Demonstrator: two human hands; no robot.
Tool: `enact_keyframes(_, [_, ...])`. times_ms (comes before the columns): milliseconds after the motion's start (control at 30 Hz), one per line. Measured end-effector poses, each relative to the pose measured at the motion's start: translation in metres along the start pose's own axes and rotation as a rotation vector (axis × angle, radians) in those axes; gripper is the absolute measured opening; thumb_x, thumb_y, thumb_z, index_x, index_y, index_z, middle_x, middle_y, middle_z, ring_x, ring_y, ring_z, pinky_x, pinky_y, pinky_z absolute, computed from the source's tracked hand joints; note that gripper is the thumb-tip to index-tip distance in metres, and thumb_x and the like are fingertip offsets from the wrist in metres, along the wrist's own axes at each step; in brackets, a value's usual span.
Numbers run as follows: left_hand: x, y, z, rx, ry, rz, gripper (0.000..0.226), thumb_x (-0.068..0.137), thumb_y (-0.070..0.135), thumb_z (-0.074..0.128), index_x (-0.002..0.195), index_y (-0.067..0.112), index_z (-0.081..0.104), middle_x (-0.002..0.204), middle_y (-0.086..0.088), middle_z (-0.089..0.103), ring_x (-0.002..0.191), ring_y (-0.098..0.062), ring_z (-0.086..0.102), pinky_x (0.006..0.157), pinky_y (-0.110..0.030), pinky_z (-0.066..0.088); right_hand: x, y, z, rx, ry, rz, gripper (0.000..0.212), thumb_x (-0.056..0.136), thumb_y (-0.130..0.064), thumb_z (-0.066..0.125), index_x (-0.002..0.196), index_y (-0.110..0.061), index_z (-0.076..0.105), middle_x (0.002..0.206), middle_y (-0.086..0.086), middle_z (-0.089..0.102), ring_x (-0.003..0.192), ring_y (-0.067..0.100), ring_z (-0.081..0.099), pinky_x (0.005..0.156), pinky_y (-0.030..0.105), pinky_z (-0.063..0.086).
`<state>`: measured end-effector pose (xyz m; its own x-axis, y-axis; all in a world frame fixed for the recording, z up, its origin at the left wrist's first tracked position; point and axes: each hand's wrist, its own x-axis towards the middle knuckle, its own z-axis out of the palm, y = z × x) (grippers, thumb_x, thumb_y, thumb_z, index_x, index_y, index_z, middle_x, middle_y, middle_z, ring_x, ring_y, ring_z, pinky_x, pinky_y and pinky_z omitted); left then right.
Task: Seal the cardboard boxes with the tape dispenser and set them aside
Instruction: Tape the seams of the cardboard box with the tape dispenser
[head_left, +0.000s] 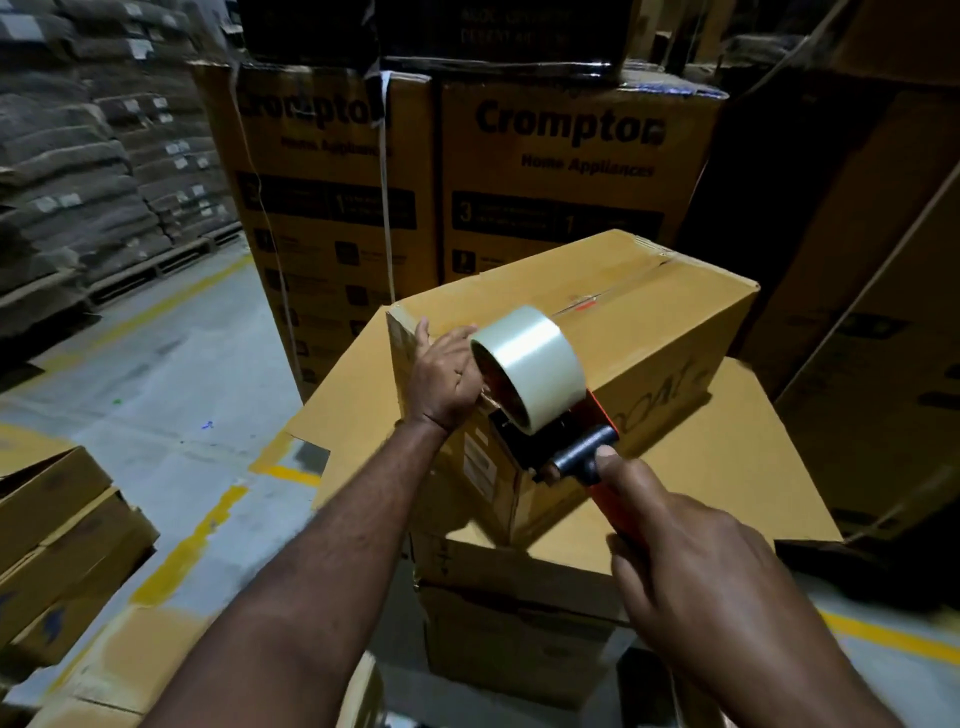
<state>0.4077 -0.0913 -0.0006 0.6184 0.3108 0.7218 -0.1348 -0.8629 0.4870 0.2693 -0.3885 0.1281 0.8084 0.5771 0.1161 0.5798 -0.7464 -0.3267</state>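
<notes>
Gripping the orange handle of the tape dispenser (550, 436), the right hand (691, 566) has its fingers wrapped tight round it, with the thumb stretched forward onto the black neck below the roll. The roll of clear tape (524, 364) stands on edge at the near top edge of the cardboard box (639, 322), right where the top meets the near end face.

The left hand (441, 379) lies on that same near edge, just left of the roll, thumb pointing up along the box top. Its fingers run behind the roll, so I cannot tell whether they press flat on the cardboard or pinch the tape end.

The box has its top flaps folded shut, with the seam running away along the middle and a glossy strip showing at the far end; whatever is inside is hidden. It sits askew on a wider closed carton (737, 462), which tops a stack of more cartons (519, 639).

Behind stand tall printed appliance cartons (566, 171), side by side. Filled sacks (78, 156) are piled on pallets to the left, and more brown boxes (57, 525) sit low on the left on the grey floor (171, 364) with yellow lines.
</notes>
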Motion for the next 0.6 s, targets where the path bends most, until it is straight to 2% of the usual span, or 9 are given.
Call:
enact_keyframes(67, [0.004,0.006,-0.015,0.033,-0.093,-0.016,0.048,0.096,0.034,0.040,0.111,0.008,0.077,0.118,-0.009,0.073,0.127,-0.023,0.057,0.124,-0.049,-0.001,-0.009,0.004,-0.002,-0.016,-0.025,0.036,0.074,0.099,-0.044,0.051,0.133,-0.058,-0.013,0.101,-0.014,0.049,0.082,0.004,0.045,0.071,0.016,0.035])
enact_keyframes(100, [0.004,0.006,-0.017,0.020,-0.117,-0.032,0.046,0.099,0.033,0.039,0.117,0.010,0.076,0.125,-0.004,0.070,0.132,-0.019,0.052,0.124,-0.046,-0.003,-0.011,0.005,-0.002,-0.024,-0.031,0.041,0.072,0.100,-0.044,0.051,0.133,-0.058,-0.012,0.105,-0.014,0.051,0.085,0.004,0.045,0.072,0.016,0.035])
enact_keyframes(167, [-0.002,0.023,-0.026,-0.027,-0.148,-0.060,0.032,0.103,0.023,0.051,0.124,0.011,0.072,0.134,0.002,0.062,0.139,-0.011,0.039,0.125,-0.053,-0.002,-0.011,0.005,-0.001,-0.046,-0.040,0.034,0.072,0.100,-0.044,0.050,0.135,-0.056,-0.012,0.116,-0.013,0.056,0.089,0.004,0.045,0.075,0.016,0.037])
enact_keyframes(233, [-0.015,0.041,-0.028,-0.093,-0.132,-0.033,0.023,0.099,0.014,0.064,0.119,0.008,0.072,0.132,-0.004,0.064,0.143,-0.013,0.032,0.123,-0.064,0.002,-0.012,0.007,0.002,-0.047,-0.033,0.019,0.073,0.100,-0.044,0.050,0.136,-0.056,-0.012,0.122,-0.013,0.057,0.091,0.003,0.045,0.078,0.016,0.039])
enact_keyframes(333, [-0.030,0.060,-0.024,-0.224,-0.050,0.092,0.035,0.086,0.000,0.078,0.117,0.014,0.069,0.118,-0.004,0.064,0.128,0.010,0.028,0.111,-0.072,0.023,-0.012,0.014,0.005,-0.026,-0.024,0.021,0.071,0.100,-0.044,0.051,0.137,-0.056,-0.008,0.120,-0.016,0.056,0.090,0.001,0.044,0.074,0.014,0.036])
enact_keyframes(367, [-0.032,0.059,-0.021,-0.223,-0.025,0.131,0.043,0.084,-0.002,0.079,0.119,0.020,0.063,0.116,-0.004,0.065,0.126,0.009,0.033,0.109,-0.069,0.026,-0.013,0.017,0.006,-0.015,-0.019,0.024,0.071,0.100,-0.044,0.051,0.136,-0.056,-0.008,0.115,-0.017,0.055,0.089,0.001,0.044,0.071,0.013,0.035])
enact_keyframes(433, [-0.029,0.045,-0.012,-0.163,-0.013,0.208,0.038,0.089,0.010,0.071,0.121,0.023,0.057,0.116,-0.012,0.071,0.126,-0.009,0.044,0.115,-0.057,0.024,-0.015,0.021,0.010,-0.002,-0.016,0.037,0.071,0.099,-0.043,0.052,0.137,-0.057,-0.007,0.106,-0.019,0.048,0.085,0.001,0.043,0.063,0.010,0.033])
enact_keyframes(500, [-0.028,0.027,-0.003,-0.093,-0.036,0.232,0.029,0.090,0.027,0.058,0.117,0.019,0.068,0.115,-0.011,0.074,0.124,-0.017,0.053,0.122,-0.040,0.017,-0.018,0.023,0.013,0.007,-0.011,0.044,0.071,0.100,-0.044,0.051,0.139,-0.056,-0.007,0.105,-0.020,0.045,0.083,0.000,0.042,0.061,0.007,0.030])
enact_keyframes(600, [-0.029,0.020,0.004,-0.014,-0.035,0.234,0.043,0.100,0.039,0.044,0.103,0.011,0.077,0.106,-0.006,0.076,0.115,-0.018,0.059,0.122,-0.029,0.012,-0.025,0.030,0.018,0.011,-0.003,0.058,0.074,0.100,-0.045,0.050,0.142,-0.055,-0.010,0.113,-0.020,0.050,0.086,-0.001,0.040,0.064,0.009,0.032])
